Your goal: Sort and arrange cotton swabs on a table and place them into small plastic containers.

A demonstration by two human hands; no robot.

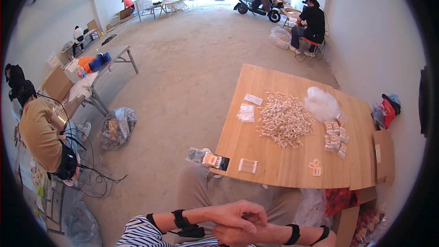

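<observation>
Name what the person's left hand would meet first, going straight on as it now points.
The left hand would probably meet the right forearm first, though the depth between them is unclear.

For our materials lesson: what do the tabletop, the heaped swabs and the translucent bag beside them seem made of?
Tabletop: wood or laminate, smooth satin, showing grain. Swabs: probably wood, pale tan, with matte white tips, perhaps cotton. Bag: likely thin plastic, cloudy and crumpled.

Workshop, concrete floor (169, 77), heaped cotton swabs (284, 120)
</observation>
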